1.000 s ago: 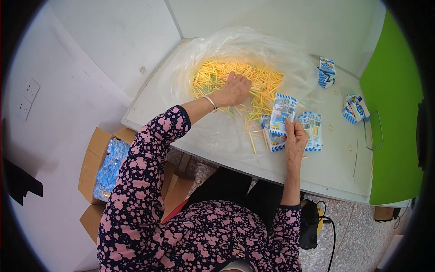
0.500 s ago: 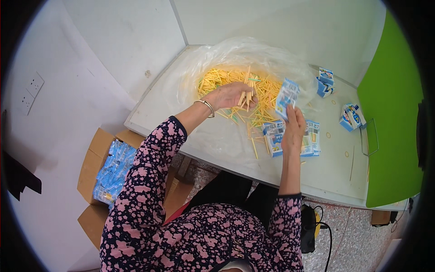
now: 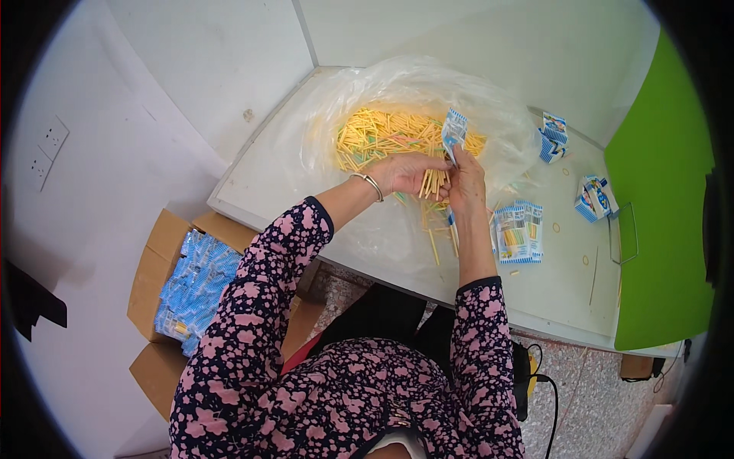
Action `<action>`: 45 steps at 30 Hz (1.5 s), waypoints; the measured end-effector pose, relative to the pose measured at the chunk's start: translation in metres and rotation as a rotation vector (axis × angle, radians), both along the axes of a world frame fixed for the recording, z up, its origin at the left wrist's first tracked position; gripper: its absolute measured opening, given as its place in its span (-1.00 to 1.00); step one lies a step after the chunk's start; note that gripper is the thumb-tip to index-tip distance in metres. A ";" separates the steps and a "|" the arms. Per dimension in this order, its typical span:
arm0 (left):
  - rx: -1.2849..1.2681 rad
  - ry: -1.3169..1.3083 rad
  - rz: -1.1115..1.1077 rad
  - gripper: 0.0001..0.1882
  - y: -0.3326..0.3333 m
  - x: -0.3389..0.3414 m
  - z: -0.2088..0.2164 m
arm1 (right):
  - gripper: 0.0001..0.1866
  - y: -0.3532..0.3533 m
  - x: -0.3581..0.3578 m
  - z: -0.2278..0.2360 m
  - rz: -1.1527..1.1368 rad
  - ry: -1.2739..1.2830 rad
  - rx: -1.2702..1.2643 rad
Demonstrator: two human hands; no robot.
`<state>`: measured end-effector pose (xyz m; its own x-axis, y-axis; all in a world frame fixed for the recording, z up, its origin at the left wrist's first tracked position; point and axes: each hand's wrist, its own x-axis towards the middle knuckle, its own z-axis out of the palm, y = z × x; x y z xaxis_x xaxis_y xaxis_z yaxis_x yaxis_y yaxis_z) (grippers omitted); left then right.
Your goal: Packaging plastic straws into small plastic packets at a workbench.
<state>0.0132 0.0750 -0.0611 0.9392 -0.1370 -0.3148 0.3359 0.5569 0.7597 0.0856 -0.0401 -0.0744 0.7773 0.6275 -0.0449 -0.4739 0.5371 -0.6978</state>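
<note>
A cardboard box (image 3: 164, 252) of blue packets sits left of the worktop (image 3: 566, 291). The left hand (image 3: 405, 172) grips a bunch of yellow sticks (image 3: 434, 183) over the pile; the right hand (image 3: 465, 180) pinches a blue-and-white packet (image 3: 453, 134) beside them.

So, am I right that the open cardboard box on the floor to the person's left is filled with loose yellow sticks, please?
Not quite. The head view shows the open cardboard box on the floor to the person's left filled with blue-and-white packets, not loose yellow sticks. The loose yellow sticks lie on the clear plastic sheet on the white table.
</note>
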 end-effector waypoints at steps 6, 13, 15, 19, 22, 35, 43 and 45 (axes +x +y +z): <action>0.208 0.018 0.109 -0.78 -0.007 -0.002 0.017 | -0.82 -0.021 0.025 -0.004 -0.087 -0.156 -0.119; 0.610 -0.210 0.281 -0.81 0.006 -0.005 0.010 | -0.89 -0.066 0.026 0.004 -0.102 -0.279 -0.112; 0.711 -0.229 0.313 -0.81 0.008 -0.005 0.011 | -0.88 -0.072 0.019 0.005 -0.096 -0.288 -0.146; 0.768 -0.235 0.320 -0.82 0.009 0.003 0.008 | -0.86 -0.080 0.011 -0.002 -0.057 -0.306 -0.165; 0.790 -0.399 0.380 -0.81 0.013 0.007 0.001 | -0.85 -0.083 0.005 -0.004 -0.014 -0.362 -0.243; 0.456 -0.138 0.383 -0.83 0.016 0.000 0.036 | -0.84 -0.079 -0.012 -0.011 -0.009 -0.248 -0.186; -0.040 -0.242 0.493 -0.78 -0.040 0.014 0.033 | -0.78 -0.014 -0.010 -0.018 -0.033 0.343 0.466; -0.019 -0.305 0.569 -0.83 -0.045 0.010 0.020 | -0.76 -0.006 -0.022 -0.005 -0.026 0.342 0.468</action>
